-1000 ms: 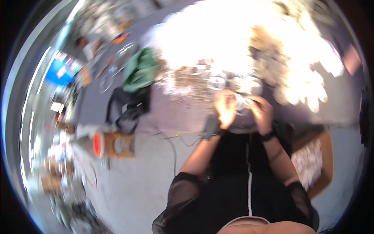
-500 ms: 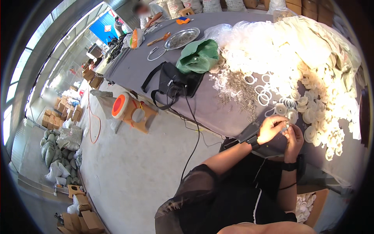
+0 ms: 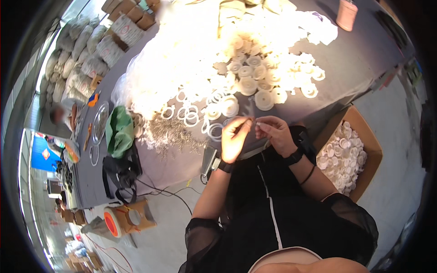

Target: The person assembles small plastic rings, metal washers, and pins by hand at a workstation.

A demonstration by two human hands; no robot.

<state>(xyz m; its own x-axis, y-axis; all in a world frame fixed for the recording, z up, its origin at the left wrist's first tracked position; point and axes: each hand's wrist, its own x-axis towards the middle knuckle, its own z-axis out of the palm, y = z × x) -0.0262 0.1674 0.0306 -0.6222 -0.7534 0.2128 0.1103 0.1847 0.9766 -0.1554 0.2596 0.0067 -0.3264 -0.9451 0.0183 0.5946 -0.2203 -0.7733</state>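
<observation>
My left hand (image 3: 234,140) and my right hand (image 3: 278,136) are close together above the table's near edge, fingertips pinched and almost meeting. Whatever sits between the fingers is too small to make out. Just beyond them lie pale round plastic cups (image 3: 247,85), heaped toward the back under strong glare. White plastic rings (image 3: 191,119) are scattered to the left of the cups. Left of my left hand is a spread of tiny clear pieces (image 3: 170,135). A cardboard box (image 3: 369,175) on my right holds many white round parts (image 3: 342,157).
A green plastic bag (image 3: 120,133), a black bag (image 3: 120,173) and a metal tray (image 3: 99,125) sit on the table's left. A stool (image 3: 144,213) stands on the floor there. A pink bottle (image 3: 347,17) is at the far right; another person sits far left.
My view has swung to the right, so the table shifts left and the box comes into fuller view. Both hands stay close together, fingers pinched.
</observation>
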